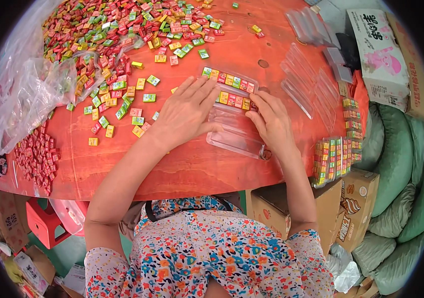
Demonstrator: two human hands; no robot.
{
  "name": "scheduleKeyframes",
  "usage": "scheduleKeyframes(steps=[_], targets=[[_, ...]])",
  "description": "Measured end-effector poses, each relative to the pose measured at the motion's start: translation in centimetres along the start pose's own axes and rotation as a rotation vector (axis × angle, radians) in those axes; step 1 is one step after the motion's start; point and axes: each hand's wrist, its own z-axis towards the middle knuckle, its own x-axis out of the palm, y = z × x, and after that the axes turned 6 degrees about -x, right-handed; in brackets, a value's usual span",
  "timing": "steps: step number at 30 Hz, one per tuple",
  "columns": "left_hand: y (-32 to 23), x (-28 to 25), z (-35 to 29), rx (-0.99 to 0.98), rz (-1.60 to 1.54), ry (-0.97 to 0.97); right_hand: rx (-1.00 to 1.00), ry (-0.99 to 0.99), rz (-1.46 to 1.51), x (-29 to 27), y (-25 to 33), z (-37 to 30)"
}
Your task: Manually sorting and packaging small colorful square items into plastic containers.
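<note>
Small red, yellow and green boxes stand in a row in a long clear plastic tray point(228, 80). Just below it, a second clear tray point(235, 100) holds a similar row. My left hand point(186, 108) lies flat at the left end of these rows, fingers stretched out and thumb pointing right. At the second tray's right end, my right hand point(273, 120) has its thumb and index finger on either side, with a red box between them. Closer to me lie more clear trays point(236, 142) with no boxes visible inside. Their upper part is partly hidden by my hands.
A big heap of small boxes point(107, 30) covers the far left, beside a plastic bag point(28, 94). A pile of red boxes point(37, 156) sits at the left edge. Clear trays point(304, 82) lie right; filled trays point(332, 159) are stacked at the right edge, near cartons point(381, 57).
</note>
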Motion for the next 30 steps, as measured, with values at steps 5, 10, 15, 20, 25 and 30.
scheduleKeyframes(steps=[5, 10, 15, 20, 25, 30], targets=[[-0.2, 0.2, -0.5, 0.014, 0.055, 0.111, -0.123, 0.255, -0.234, 0.0, 0.0, -1.1], [-0.1, 0.5, -1.0, -0.008, 0.029, 0.143, -0.056, 0.352, -0.195, 0.6, 0.1, -1.7], [-1.8, -0.3, -1.9, -0.138, -0.009, 0.097, -0.027, 0.373, -0.235, -0.4, 0.9, -1.0], [0.6, -4.2, -7.2, -0.402, 0.263, -0.085, -0.124, 0.262, -0.096, 0.2, 4.9, 2.8], [5.2, -6.5, -12.7, -0.491, 0.318, -0.022, -0.403, 0.363, -0.008, 5.3, 11.8, 5.4], [2.8, -7.3, -16.5, -0.501, 0.308, 0.004, -0.598, 0.382, 0.014, 8.8, 15.6, 4.2]])
